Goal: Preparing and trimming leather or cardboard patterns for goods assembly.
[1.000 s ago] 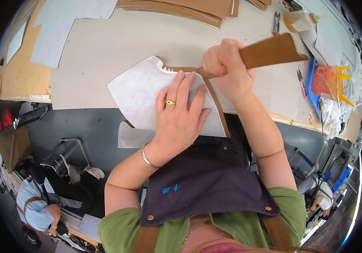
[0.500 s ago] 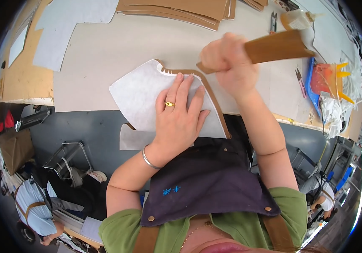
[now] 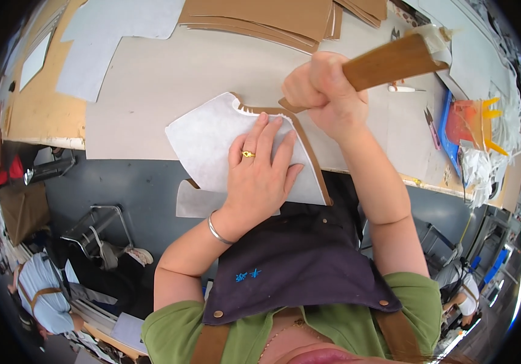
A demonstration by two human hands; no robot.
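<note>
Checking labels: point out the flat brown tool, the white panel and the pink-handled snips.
flat brown tool (image 3: 388, 62), head view: middle of its broad section
white panel (image 3: 202, 134), head view: bare left part of its face
pink-handled snips (image 3: 435, 136), head view: the handle

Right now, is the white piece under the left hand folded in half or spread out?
Spread out: the white piece shows its broad face beneath the left hand, with brown edging along its right side.
</note>
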